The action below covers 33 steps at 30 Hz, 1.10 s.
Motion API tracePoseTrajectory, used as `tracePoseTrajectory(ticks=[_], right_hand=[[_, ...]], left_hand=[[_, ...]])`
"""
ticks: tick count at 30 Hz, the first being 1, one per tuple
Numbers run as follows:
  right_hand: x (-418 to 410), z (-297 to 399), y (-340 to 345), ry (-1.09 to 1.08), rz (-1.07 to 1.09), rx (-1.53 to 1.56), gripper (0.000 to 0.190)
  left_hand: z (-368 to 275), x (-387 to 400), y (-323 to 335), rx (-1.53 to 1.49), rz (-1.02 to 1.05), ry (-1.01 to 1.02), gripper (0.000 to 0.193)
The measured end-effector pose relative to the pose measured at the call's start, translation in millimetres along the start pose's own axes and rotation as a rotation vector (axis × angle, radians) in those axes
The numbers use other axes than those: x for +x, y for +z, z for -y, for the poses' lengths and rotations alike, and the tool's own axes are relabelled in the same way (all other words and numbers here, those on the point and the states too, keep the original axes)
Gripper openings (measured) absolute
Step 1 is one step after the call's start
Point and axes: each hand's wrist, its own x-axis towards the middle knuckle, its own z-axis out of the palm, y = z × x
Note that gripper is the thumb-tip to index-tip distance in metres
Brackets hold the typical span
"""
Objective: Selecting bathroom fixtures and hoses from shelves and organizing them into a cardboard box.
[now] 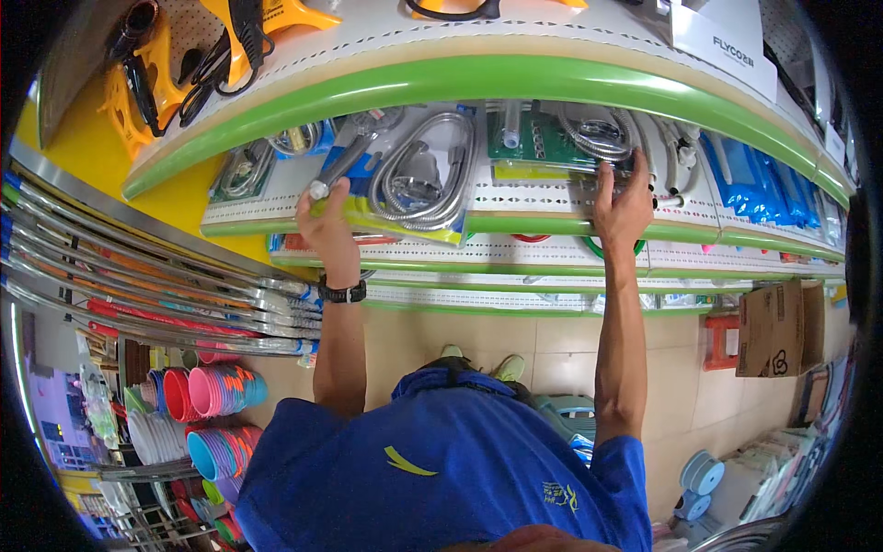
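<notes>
My left hand (325, 214) grips the near left edge of a clear blister pack (421, 179) that holds a chrome shower head and a coiled metal hose. A second shower pack with a green card (541, 141) lies to its right on the shelf. At that pack's right front edge is my right hand (621, 203), fingers spread and touching it or just above it; which one I cannot tell. White pipe fittings (679, 155) lie just right of my right hand. Smaller packs with hoses (245, 169) rest at the shelf's left end.
A green-edged upper shelf (483, 76) with hair dryers on yellow stands overhangs the packs. Blue packets (766, 183) lie to the right. Metal poles (172, 276) jut in from the left. On the floor side are a cardboard box (769, 331), a red stool (719, 343) and stacked plastic buckets (224, 390).
</notes>
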Motion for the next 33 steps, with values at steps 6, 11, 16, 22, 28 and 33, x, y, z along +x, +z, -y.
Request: tracePoseTrajectory(ticks=[6, 11, 16, 22, 28, 33], right_hand=[[-0.4, -0.1, 2.7, -0.017, -0.033, -0.004, 0.057], [-0.9, 1.0, 1.6, 0.019, -0.003, -0.016, 0.059], [-2.0, -1.8, 3.4, 0.061, 0.026, -0.035, 0.056], [-3.0, 0.0, 3.8, 0.043, 0.015, -0.043, 0.059], [-3.1, 0.0, 5.5, 0.035, -0.001, -0.026, 0.057], [-1.8, -4.6, 14.1, -0.028, -0.039, 0.029, 0.055]], left_hand=[[2.0, 19.0, -5.3, 0.28, 0.181, 0.039, 0.043], [24.1, 26.0, -6.8, 0.798, 0.223, 0.491, 0.054], [36.8, 33.3, 8.4, 0.904, 0.281, 0.367, 0.062], [36.5, 43.0, 23.1, 0.952, 0.285, 0.348, 0.063], [41.3, 42.5, 23.1, 0.96, 0.317, 0.308, 0.063], [32.1, 44.4, 18.7, 0.952, 0.299, 0.275, 0.061]])
